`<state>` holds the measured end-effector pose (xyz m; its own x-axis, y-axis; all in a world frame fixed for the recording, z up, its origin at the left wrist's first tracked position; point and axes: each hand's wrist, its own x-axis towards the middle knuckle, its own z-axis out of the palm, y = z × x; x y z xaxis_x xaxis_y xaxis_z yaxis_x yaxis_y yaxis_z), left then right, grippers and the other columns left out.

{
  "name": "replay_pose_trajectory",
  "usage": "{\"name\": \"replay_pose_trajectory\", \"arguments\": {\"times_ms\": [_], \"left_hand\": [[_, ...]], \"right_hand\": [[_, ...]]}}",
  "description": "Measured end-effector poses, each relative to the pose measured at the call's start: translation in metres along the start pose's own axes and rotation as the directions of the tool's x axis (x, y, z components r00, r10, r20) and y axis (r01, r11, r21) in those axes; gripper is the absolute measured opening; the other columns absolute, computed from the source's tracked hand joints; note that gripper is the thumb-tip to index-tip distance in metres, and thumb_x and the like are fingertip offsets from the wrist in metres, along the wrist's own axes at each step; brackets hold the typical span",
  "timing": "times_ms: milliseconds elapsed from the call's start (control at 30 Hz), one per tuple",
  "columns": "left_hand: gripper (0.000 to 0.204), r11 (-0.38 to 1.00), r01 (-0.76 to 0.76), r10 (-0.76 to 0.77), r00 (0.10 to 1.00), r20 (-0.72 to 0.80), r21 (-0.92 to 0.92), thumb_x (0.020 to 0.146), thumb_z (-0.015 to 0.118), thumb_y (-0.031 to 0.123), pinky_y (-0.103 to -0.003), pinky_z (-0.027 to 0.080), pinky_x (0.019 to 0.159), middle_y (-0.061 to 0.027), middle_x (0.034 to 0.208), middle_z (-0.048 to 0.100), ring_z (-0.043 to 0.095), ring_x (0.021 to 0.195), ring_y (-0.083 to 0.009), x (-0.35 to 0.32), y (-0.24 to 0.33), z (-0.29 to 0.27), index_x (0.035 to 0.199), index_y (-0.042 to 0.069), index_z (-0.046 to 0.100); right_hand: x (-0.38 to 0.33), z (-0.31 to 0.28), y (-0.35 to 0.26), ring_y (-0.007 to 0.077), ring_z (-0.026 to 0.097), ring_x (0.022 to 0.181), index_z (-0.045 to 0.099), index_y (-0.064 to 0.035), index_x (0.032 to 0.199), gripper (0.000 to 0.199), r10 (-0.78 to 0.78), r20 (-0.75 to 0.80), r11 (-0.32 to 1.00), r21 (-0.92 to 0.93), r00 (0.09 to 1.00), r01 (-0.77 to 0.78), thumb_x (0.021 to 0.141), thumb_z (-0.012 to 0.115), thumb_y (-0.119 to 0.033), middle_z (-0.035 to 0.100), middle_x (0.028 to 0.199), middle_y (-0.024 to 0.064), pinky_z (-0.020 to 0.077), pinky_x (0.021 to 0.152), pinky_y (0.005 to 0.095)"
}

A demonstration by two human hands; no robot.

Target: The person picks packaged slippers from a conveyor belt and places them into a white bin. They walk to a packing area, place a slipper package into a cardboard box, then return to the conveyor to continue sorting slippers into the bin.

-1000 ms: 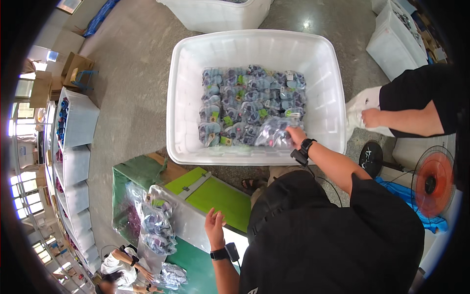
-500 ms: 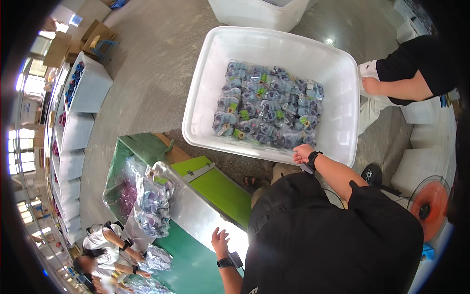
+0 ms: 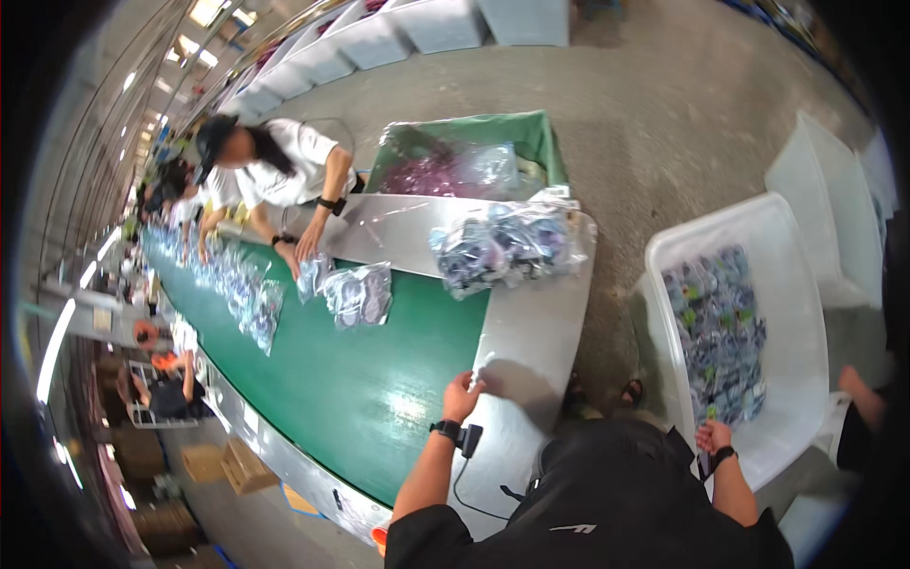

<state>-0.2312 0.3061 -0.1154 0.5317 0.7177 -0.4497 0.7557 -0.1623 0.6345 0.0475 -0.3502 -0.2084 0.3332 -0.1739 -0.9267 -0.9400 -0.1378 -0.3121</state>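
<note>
My left hand [image 3: 462, 396] hovers by the metal edge [image 3: 517, 389] of the green conveyor belt [image 3: 417, 351], fingers loosely bent and apart. I make out nothing held in it; a small whitish streak beside the fingertips is too blurred to name. My right hand [image 3: 713, 436] is closed at the near rim of a large white bin [image 3: 796, 379]; its fingers partly hide the rim. Inside the bin lie rows of bagged blue-grey shoes [image 3: 716, 332] with green tags. A clear bag of similar shoes [image 3: 507, 242] rests on the metal ledge at the belt's end.
Across the belt, a person [image 3: 284, 161] in a white top handles bagged items [image 3: 355, 294]. A green-lined container [image 3: 555, 156] stands behind the ledge. Another white bin [image 3: 820, 218] is beyond mine. At far right, another person's arm [image 3: 858, 389] shows. Cardboard boxes [image 3: 248, 465] lie left of the belt.
The view has swung left, bringing the belt to the middle and the bin to the right. My left hand has moved over the belt's metal edge. My right hand stays at the bin's rim.
</note>
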Motion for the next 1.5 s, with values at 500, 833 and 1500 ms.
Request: {"name": "replay_pose_trajectory", "arguments": {"times_ms": [500, 833, 1500], "left_hand": [[0.066, 0.893, 0.173, 0.169, 0.728, -0.665, 0.416, 0.079, 0.071, 0.033, -0.047, 0.035, 0.108, -0.025, 0.131, 0.054, 0.048, 0.124, -0.0399, 0.242, -0.079, -0.24, 0.13, -0.005, 0.051], [0.09, 0.877, 0.193, -0.008, 0.922, -0.388, 0.441, 0.084, 0.062, 0.056, -0.048, 0.032, 0.111, -0.0311, 0.141, 0.043, 0.04, 0.132, -0.0448, 0.309, -0.159, -0.239, 0.141, -0.009, 0.036], [0.067, 0.65, -0.463, 0.695, 0.683, -0.225, 0.603, 0.079, 0.069, 0.038, -0.047, 0.044, 0.094, -0.0224, 0.125, 0.057, 0.055, 0.112, -0.0405, -0.031, 0.006, -0.029, 0.132, 0.001, 0.052]], "right_hand": [[-0.164, 0.094, -0.065, 0.0215, 0.068, 0.068, 0.052, -0.004, 0.121, 0.032, -0.282, 0.122, 0.921, -0.245, 0.952, 0.304, 0.095, 0.056, -0.021, 0.065, 0.087, 0.0103, 0.058, 0.056, 0.0322], [-0.187, 0.109, -0.054, 0.019, 0.07, 0.069, 0.063, -0.0029, 0.107, 0.027, -0.337, 0.092, 0.805, -0.488, 0.937, 0.337, 0.093, 0.059, -0.025, 0.069, 0.084, 0.009, 0.0589, 0.062, 0.0328], [-0.159, 0.122, -0.033, 0.0151, 0.069, 0.076, 0.064, -0.0009, 0.109, 0.031, -0.303, 0.171, 0.771, -0.535, 0.938, 0.346, 0.091, 0.062, -0.026, 0.069, 0.091, 0.0072, 0.0547, 0.059, 0.0297]]}}
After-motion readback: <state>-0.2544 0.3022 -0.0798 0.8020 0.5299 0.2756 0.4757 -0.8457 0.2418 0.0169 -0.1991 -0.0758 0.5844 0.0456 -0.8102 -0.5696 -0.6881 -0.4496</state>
